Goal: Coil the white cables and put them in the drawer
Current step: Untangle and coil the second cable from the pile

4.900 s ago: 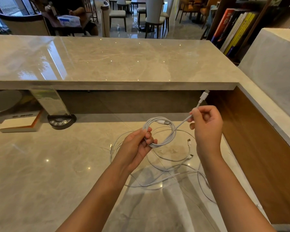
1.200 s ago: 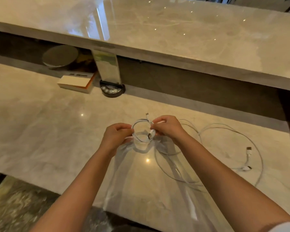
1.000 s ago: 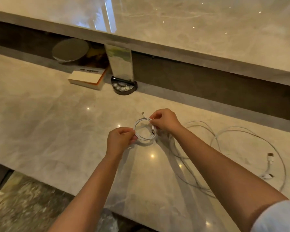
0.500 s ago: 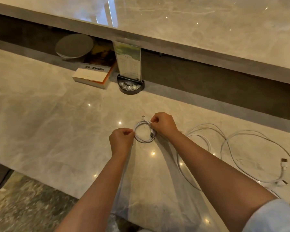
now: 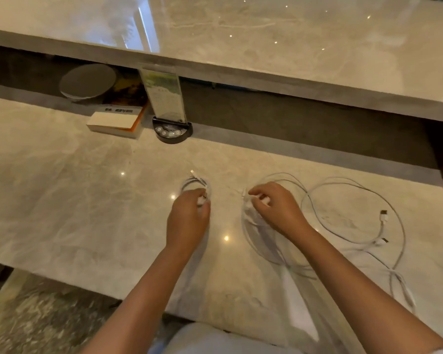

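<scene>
The left hand (image 5: 188, 221) pinches the small coiled cable (image 5: 195, 185) and the right hand (image 5: 275, 209) pinches a loose cable (image 5: 353, 215), both probably light, bendy and springy.

We stand at what looks like a reception desk: a raised marble ledge (image 5: 292, 47) overhangs the lower marble worktop (image 5: 62, 200). Under that ledge sit a call-button sign holder (image 5: 168, 108) and a book (image 5: 115, 121).

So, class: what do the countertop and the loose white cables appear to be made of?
Countertop: polished stone, probably marble or a look-alike; beige veining, glossy, with ceiling-light spots reflected in it.
Loose white cables: smooth white plastic sheath, likely over wire; thin, bending in soft loops, with moulded white plugs at the ends.
</scene>
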Available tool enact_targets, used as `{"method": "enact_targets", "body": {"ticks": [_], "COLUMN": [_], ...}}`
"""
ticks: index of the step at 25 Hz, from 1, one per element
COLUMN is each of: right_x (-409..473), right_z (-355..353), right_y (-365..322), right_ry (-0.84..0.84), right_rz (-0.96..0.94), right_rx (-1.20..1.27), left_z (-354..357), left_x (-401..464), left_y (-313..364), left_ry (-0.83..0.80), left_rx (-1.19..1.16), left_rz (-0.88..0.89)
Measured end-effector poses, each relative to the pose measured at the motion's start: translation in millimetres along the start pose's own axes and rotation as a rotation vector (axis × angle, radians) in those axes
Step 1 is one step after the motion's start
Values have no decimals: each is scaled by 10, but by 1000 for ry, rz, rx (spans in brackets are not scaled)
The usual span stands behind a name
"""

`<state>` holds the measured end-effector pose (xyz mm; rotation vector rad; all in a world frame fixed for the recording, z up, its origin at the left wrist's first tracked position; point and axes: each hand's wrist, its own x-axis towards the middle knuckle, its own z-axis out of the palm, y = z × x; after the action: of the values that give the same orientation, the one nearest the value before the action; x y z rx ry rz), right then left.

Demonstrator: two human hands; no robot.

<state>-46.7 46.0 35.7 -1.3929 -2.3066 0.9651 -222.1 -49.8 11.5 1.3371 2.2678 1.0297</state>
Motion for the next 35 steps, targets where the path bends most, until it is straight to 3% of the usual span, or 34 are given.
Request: {"method": "enact_targets", "body": {"ticks": [4,7,10,15,17,21,25,31,35], "right_x": [-792,-1199,-1477,-1700,-1740,-1622,-1485,-1251,-1188], "right_z": [-558,-623,-477,-472,-601,-1093,-1608,-1818,-1808], "right_y": [783,1168,1289,1299,1337,1435,1387,1156,1114], "right_ry": [218,142,-30,-38,7,270,273,74,50], "right_rz": [177,161,123,70,70,172,257,229,200], "right_rx": [-54,-173,-221,-231,-173,148,481,326,249], "left_z": [562,1044,1233,1315,1292,978,494,164,-171], "left_x": [-386,-652,-859,-838,-779,-420,9,241,578], "left_y": [389,589,731,839,935,1449,1895,2349,2622], "left_ry": [-209,-444,-634,-602,-545,-405,-273,-356,-244], "left_rx": [90,189,373,267,82,-362,-719,-1210,-1786], "left_rz": [462,700,796,919,753,228,-79,-374,-476]}}
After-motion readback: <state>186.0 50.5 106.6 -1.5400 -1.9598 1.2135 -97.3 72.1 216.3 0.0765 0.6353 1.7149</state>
